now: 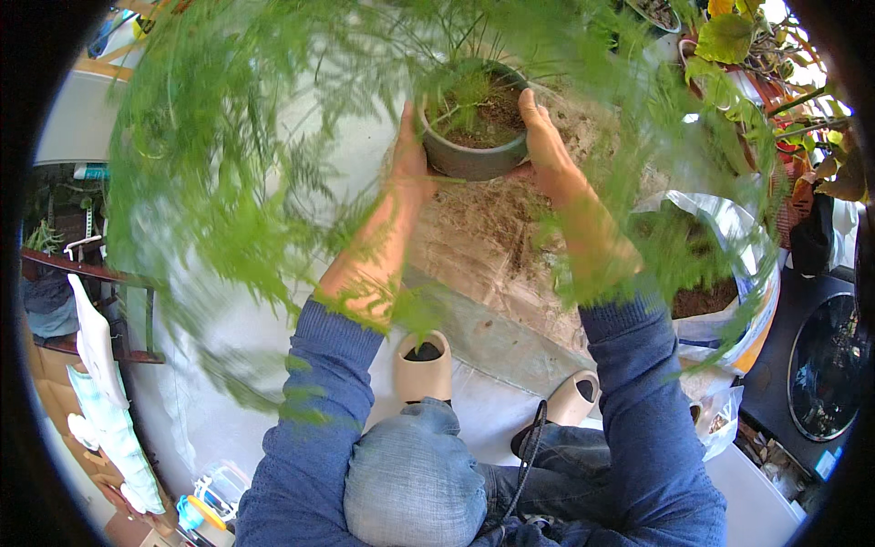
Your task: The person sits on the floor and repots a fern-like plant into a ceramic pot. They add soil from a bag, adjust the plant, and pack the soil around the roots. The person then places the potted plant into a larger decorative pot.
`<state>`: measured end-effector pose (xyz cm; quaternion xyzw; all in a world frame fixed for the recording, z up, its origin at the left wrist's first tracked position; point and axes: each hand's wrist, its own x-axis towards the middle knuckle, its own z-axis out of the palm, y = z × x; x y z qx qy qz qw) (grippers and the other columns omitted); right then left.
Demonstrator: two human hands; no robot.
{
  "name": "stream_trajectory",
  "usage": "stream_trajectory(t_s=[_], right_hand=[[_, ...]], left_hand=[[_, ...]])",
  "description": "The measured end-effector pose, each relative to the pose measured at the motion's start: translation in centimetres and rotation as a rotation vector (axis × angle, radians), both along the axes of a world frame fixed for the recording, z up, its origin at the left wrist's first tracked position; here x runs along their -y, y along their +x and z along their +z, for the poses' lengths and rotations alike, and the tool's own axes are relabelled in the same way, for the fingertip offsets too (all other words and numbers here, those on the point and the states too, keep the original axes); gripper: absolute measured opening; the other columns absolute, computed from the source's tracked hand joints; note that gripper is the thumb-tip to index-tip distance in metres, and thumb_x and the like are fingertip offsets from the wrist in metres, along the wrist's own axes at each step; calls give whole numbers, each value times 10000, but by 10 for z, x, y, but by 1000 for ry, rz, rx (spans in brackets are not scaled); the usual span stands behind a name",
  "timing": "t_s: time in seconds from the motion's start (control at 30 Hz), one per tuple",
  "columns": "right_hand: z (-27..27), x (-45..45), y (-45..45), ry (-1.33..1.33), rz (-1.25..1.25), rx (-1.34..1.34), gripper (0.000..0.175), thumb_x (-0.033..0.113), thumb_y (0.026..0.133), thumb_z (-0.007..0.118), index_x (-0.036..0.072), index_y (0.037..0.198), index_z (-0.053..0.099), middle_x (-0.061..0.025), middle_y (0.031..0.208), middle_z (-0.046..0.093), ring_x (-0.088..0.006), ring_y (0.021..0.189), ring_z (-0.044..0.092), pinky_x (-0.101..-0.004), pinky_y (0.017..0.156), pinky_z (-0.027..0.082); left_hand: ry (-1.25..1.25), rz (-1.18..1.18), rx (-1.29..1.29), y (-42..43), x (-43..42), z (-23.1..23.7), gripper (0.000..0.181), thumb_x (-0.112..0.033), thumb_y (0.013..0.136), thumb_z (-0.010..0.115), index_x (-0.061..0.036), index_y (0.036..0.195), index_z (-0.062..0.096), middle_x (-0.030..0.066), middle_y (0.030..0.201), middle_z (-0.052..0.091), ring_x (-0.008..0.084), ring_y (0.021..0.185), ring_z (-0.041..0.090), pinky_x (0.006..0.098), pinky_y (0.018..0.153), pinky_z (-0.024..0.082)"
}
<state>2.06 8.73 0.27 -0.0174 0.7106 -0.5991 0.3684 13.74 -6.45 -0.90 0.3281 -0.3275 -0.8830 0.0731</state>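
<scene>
Between both palms I hold a dark grey round plant pot with brown soil in it. My left hand grips its left side; my right hand grips the right side, thumb up by the rim. Thin stems rise from the soil into a large feathery asparagus fern. Its fronds spread widely around the pot, blur in places and partly cover both forearms. Below the pot lies a flat sheet strewn with loose soil. Whether the pot touches the sheet cannot be told.
At right stands an open plastic bag of dark soil, partly behind fronds. A small clear bag lies nearer me. Other potted plants crowd the upper right. A black appliance with a round panel stands at far right. My slippers rest below.
</scene>
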Motion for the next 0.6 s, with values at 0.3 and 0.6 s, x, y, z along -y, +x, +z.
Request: stream_trajectory(t_s=[0.3, 0.6], right_hand=[[65, 1, 14, -7, 79, 85, 869, 774, 910, 258, 142, 1505, 308, -149, 1439, 453, -361, 1227, 531, -611, 827, 544], [126, -14, 28, -127, 208, 74, 919, 778, 909, 188, 80, 1488, 343, -245, 1436, 403, -395, 1276, 470, -530, 885, 557]], left_hand=[[57, -148, 81, 7, 18, 40, 766, -739, 911, 301, -235, 1483, 376, 114, 1553, 332, 453, 1403, 290, 777, 1005, 213], [-96, -199, 89, 28, 26, 105, 818, -765, 897, 199, -230, 1493, 367, 122, 1545, 344, 497, 1377, 313, 810, 970, 215]])
